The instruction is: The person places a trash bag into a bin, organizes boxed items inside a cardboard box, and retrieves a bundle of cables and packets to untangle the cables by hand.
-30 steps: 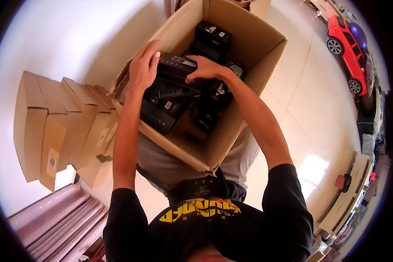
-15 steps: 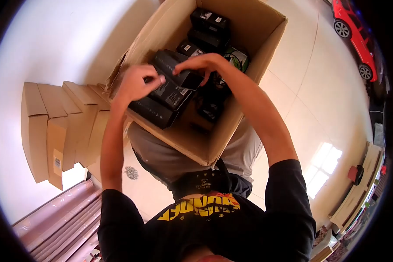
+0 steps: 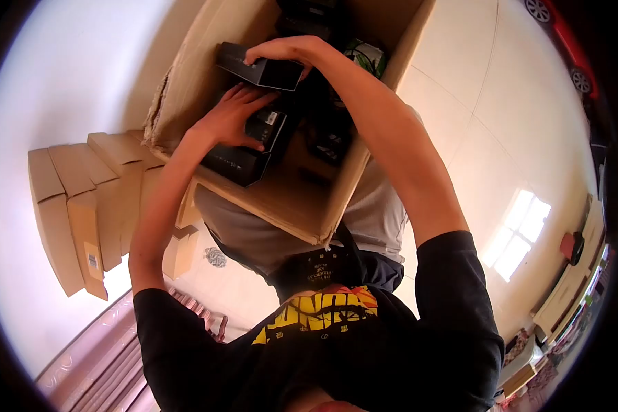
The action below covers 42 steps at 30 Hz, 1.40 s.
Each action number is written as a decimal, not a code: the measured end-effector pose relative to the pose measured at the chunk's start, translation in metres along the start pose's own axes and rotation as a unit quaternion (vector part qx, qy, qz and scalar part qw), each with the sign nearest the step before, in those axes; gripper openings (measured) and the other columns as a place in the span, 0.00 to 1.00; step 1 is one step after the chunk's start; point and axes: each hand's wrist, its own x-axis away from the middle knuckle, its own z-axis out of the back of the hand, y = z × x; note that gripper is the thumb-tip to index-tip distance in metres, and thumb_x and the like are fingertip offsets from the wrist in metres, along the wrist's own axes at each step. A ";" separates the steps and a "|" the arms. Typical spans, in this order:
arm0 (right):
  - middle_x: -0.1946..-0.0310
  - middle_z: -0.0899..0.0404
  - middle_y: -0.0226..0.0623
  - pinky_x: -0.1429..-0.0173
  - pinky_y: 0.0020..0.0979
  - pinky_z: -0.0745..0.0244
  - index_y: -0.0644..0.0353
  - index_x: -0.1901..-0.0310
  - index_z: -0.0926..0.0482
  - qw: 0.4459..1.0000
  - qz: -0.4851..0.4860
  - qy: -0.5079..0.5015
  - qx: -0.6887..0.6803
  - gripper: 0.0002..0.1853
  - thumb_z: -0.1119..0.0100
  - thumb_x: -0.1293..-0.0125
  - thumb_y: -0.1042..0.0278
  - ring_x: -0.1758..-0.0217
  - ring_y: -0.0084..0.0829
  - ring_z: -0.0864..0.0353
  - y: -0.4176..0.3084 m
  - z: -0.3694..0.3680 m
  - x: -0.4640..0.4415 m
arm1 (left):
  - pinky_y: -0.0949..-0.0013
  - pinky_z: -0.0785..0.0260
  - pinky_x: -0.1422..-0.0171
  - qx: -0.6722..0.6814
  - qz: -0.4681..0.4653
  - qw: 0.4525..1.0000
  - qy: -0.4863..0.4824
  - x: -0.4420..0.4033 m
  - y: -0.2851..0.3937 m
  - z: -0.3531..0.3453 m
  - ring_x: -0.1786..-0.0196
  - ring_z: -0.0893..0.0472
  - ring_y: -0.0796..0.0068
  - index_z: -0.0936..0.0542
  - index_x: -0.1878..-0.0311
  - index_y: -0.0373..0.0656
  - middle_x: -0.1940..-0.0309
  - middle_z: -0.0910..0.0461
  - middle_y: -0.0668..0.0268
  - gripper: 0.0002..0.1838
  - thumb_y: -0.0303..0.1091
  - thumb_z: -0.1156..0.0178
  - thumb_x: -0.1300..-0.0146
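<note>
Inside a large cardboard carton (image 3: pixel 316 223), my right hand (image 3: pixel 285 51) grips a small black box (image 3: pixel 257 70) by its upper edge and far end. Just below, my left hand (image 3: pixel 232 122) lies with fingers spread over another black box (image 3: pixel 264 127) that has a small white label. One more black box (image 3: pixel 237 165) sits nearer the carton's lower left corner, under my left thumb. Shadow hides the undersides of these boxes.
Other dark boxes (image 3: pixel 309 14) fill the carton's far end, with a green and white item (image 3: pixel 367 56) by its right wall. Folded cardboard boxes (image 3: pixel 106 185) stand against the wall at left. A red toy car (image 3: pixel 563 41) is at far right.
My right hand has lifted the upper black box away from the box beneath, toward the carton's far left. My left hand has opened from a curled shape and spread over the lower box.
</note>
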 end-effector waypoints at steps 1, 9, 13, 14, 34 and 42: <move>0.39 0.18 0.38 0.43 0.48 0.21 0.43 0.33 0.20 1.000 0.001 0.004 0.014 0.41 0.34 0.47 0.31 0.42 0.39 0.17 -0.004 0.002 0.010 | 0.40 0.47 0.16 -0.014 0.014 1.000 -0.002 -0.005 0.007 -0.010 0.19 0.37 0.45 0.36 0.17 0.55 0.21 0.34 0.56 0.56 0.53 0.20 0.50; 0.39 0.19 0.40 0.44 0.50 0.20 0.45 0.34 0.20 0.999 0.015 0.035 0.008 0.39 0.35 0.45 0.32 0.42 0.40 0.16 0.000 -0.001 0.015 | 0.41 0.37 0.23 -0.084 0.133 0.976 -0.152 -0.020 0.021 0.010 0.25 0.30 0.50 0.25 0.25 0.52 0.29 0.24 0.61 0.50 0.57 0.20 0.52; 0.42 0.17 0.39 0.43 0.48 0.19 0.47 0.36 0.19 1.000 0.024 -0.001 -0.004 0.38 0.36 0.43 0.32 0.44 0.38 0.15 0.000 0.004 0.014 | 0.42 0.40 0.21 -0.008 0.141 0.973 -0.185 -0.010 0.006 0.025 0.22 0.33 0.48 0.26 0.25 0.52 0.29 0.26 0.58 0.52 0.52 0.17 0.56; 0.42 0.17 0.39 0.43 0.48 0.19 0.47 0.36 0.19 1.000 0.027 -0.008 -0.006 0.37 0.36 0.43 0.32 0.45 0.38 0.15 0.000 0.005 0.011 | 0.42 0.42 0.20 -0.022 0.130 0.973 -0.187 -0.007 0.007 0.023 0.21 0.35 0.47 0.28 0.23 0.53 0.28 0.27 0.57 0.53 0.50 0.17 0.56; 0.32 0.23 0.45 0.38 0.54 0.18 0.45 0.29 0.23 0.999 0.001 -0.021 -0.041 0.42 0.39 0.40 0.30 0.35 0.43 0.17 -0.006 0.008 0.027 | 0.51 0.35 0.24 0.047 0.167 0.975 -0.137 0.003 0.035 0.067 0.25 0.34 0.42 0.33 0.22 0.42 0.27 0.33 0.48 0.57 0.49 0.16 0.55; 0.32 0.23 0.46 0.40 0.57 0.16 0.46 0.27 0.26 0.998 -0.042 -0.035 -0.012 0.40 0.39 0.37 0.34 0.36 0.47 0.17 -0.010 0.002 0.027 | 0.45 0.45 0.16 -0.042 0.149 0.983 -0.096 0.022 0.059 0.057 0.20 0.40 0.39 0.27 0.28 0.37 0.24 0.37 0.47 0.52 0.57 0.19 0.53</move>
